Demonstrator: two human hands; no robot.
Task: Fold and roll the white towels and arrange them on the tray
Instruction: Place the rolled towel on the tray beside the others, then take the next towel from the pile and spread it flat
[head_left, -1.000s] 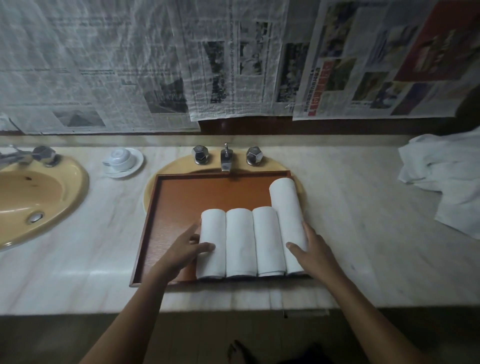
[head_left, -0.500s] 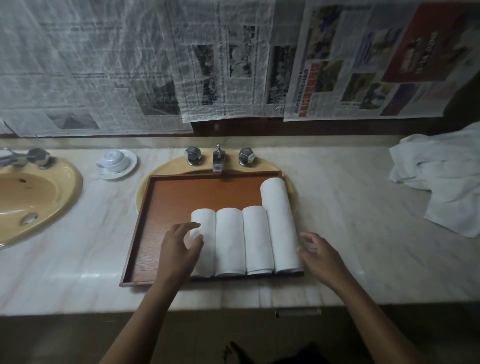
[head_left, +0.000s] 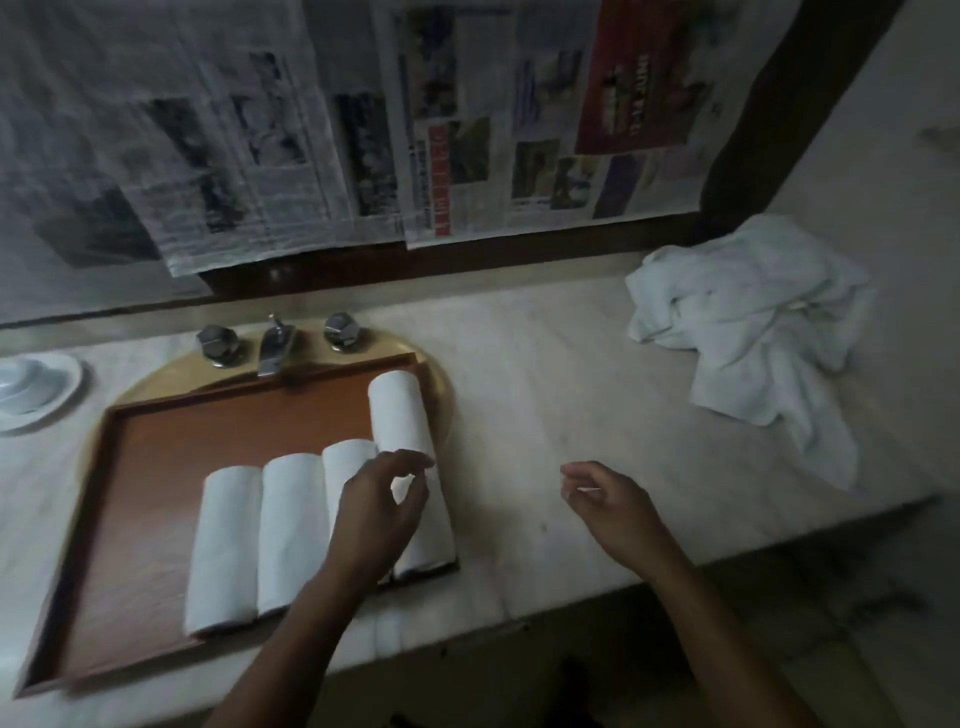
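Four rolled white towels (head_left: 291, 530) lie side by side on the brown tray (head_left: 208, 431), so the job looks partly done. A crumpled heap of towels (head_left: 748, 322) waits on the counter (head_left: 545, 405), well to the right. The left hand (head_left: 376, 519) hovers over the rolls and the right hand (head_left: 618, 514) over the counter, each grip loosely curled and holding nothing.

4 rolled towels (head_left: 288, 530) in row on tray (head_left: 171, 467); loose towel heap (head_left: 753, 322) well rt.

Matt wooden tray (head_left: 156, 467), soft cloth towels (head_left: 223, 545), stone counter (head_left: 545, 389) — smooth, faintly glossy, shiny metal taps (head_left: 217, 345)
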